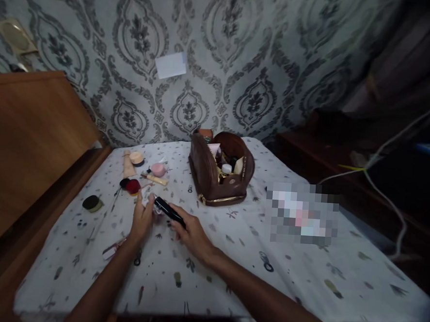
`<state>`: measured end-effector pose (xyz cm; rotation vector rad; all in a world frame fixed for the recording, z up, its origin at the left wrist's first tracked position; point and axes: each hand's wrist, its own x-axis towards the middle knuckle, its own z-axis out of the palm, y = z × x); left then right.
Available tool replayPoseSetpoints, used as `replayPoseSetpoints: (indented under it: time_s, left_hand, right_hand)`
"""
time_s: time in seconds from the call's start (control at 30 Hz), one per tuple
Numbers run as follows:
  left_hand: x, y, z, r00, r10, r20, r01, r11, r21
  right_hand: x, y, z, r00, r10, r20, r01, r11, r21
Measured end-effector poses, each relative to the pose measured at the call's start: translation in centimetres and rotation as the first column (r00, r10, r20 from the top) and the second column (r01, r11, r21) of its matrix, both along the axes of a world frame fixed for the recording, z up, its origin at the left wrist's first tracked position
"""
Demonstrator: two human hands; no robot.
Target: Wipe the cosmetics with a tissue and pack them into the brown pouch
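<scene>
My right hand (192,232) is closed round a slim black cylinder (170,210) with a pale, shiny end. It points up and left towards my left hand (143,216). The fingers of my left hand are bent together beside that end, around something pale and crumpled that is too blurred to name. Just beyond them lie a round red item (132,187), a cream-coloured tube (157,179) and a pink round pot (158,169). An open brown makeup bag (218,193) stands to the right of these, with several cosmetics inside.
On the white patterned cloth (206,296) a beige tube (129,164), a jar with a peach top (137,158) and a dark round container (93,203) lie to the left. A blurred-out patch (301,213) covers something at right. A wooden panel (30,145) borders the left side.
</scene>
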<state>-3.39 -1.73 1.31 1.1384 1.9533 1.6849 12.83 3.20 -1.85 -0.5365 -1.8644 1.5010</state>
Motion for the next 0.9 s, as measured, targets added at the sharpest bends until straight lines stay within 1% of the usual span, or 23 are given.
replayPoseSetpoints:
  time_s: [0.07, 0.1, 0.17, 0.2, 0.27, 0.33, 0.37, 0.4, 0.47, 0.5, 0.57, 0.6, 0.63, 0.67, 0.73, 0.8, 0.83, 0.87, 0.9]
  left_hand:
    - [-0.2, -0.1, 0.1, 0.980, -0.075, -0.183, 0.078, 0.997, 0.008]
    - [-0.3, -0.2, 0.2, 0.966, -0.119, -0.230, 0.123, 0.992, 0.001]
    - [-0.4, -0.4, 0.4, 0.942, -0.190, -0.276, 0.198, 0.980, 0.002]
    - [-0.3, -0.4, 0.4, 0.939, -0.206, -0.274, 0.217, 0.976, 0.009]
    - [-0.2, -0.5, 0.4, 0.948, -0.217, -0.231, 0.228, 0.973, 0.023]
    - [0.1, -0.6, 0.4, 0.954, -0.233, -0.189, 0.242, 0.970, 0.026]
    - [0.4, -0.6, 0.3, 0.950, -0.254, -0.184, 0.263, 0.965, 0.022]
    - [0.6, -0.6, 0.3, 0.941, -0.283, -0.188, 0.291, 0.957, 0.015]
    - [1.1, -0.7, 0.2, 0.912, -0.361, -0.196, 0.367, 0.930, -0.005]
    - [1.3, -0.7, 0.1, 0.894, -0.403, -0.193, 0.409, 0.913, -0.014]
    - [1.6, -0.7, -0.1, 0.858, -0.480, -0.184, 0.484, 0.875, -0.025]
    - [1.7, -0.7, -0.1, 0.841, -0.508, -0.184, 0.513, 0.858, -0.024]
    - [1.8, -0.7, -0.1, 0.828, -0.528, -0.191, 0.534, 0.845, -0.023]
    - [1.9, -0.7, 0.0, 0.819, -0.537, -0.201, 0.544, 0.839, -0.023]
    - [1.9, -0.8, 0.2, 0.830, -0.514, -0.215, 0.521, 0.853, -0.026]
    - [2.0, -1.0, 0.6, 0.886, -0.424, -0.189, 0.430, 0.903, -0.008]
    - [2.0, -1.0, 0.7, 0.921, -0.363, -0.144, 0.368, 0.930, 0.014]
    - [1.9, -1.1, 0.8, 0.948, -0.308, -0.075, 0.311, 0.950, 0.034]
    - [1.9, -1.2, 0.9, 0.963, -0.267, 0.016, 0.266, 0.963, 0.050]
  right_hand:
    - [0.1, -0.1, 0.0, 0.999, -0.043, -0.005, 0.044, 0.998, 0.048]
    - [0.1, -0.3, 0.1, 0.998, -0.061, -0.013, 0.062, 0.997, 0.056]
    - [0.1, -0.5, 0.2, 0.997, -0.072, -0.025, 0.073, 0.996, 0.042]
    - [0.0, -0.6, 0.3, 0.998, -0.064, -0.029, 0.064, 0.998, 0.018]
    - [-0.2, -0.9, 0.5, 0.999, -0.023, -0.039, 0.020, 0.997, -0.076]
    - [-0.6, -1.1, 0.6, 0.998, 0.021, -0.067, -0.036, 0.971, -0.238]
    - [-0.8, -1.1, 0.7, 0.995, 0.033, -0.093, -0.062, 0.941, -0.334]
    - [-1.0, -1.2, 0.7, 0.991, 0.037, -0.126, -0.088, 0.899, -0.429]
    - [-1.2, -1.2, 0.9, 0.981, 0.024, -0.191, -0.135, 0.792, -0.596]
    - [-1.2, -1.2, 1.0, 0.977, 0.011, -0.214, -0.153, 0.736, -0.660]
    - [-1.2, -1.1, 1.2, 0.971, -0.021, -0.240, -0.171, 0.642, -0.747]
    - [-1.2, -1.0, 1.3, 0.969, -0.037, -0.244, -0.172, 0.608, -0.775]
    - [-1.2, -1.0, 1.4, 0.968, -0.049, -0.246, -0.172, 0.588, -0.791]
    - [-1.1, -0.9, 1.5, 0.967, -0.058, -0.248, -0.170, 0.580, -0.797]
    - [-1.1, -0.7, 1.7, 0.967, -0.053, -0.249, -0.170, 0.597, -0.784]
    - [-0.9, -0.6, 1.8, 0.967, -0.003, -0.253, -0.197, 0.620, -0.759]
    - [-0.9, -0.5, 1.9, 0.965, 0.031, -0.261, -0.224, 0.616, -0.755]
    - [-0.8, -0.5, 2.0, 0.960, 0.066, -0.273, -0.257, 0.594, -0.762]
    - [-0.7, -0.4, 2.1, 0.952, 0.100, -0.289, -0.294, 0.559, -0.775]
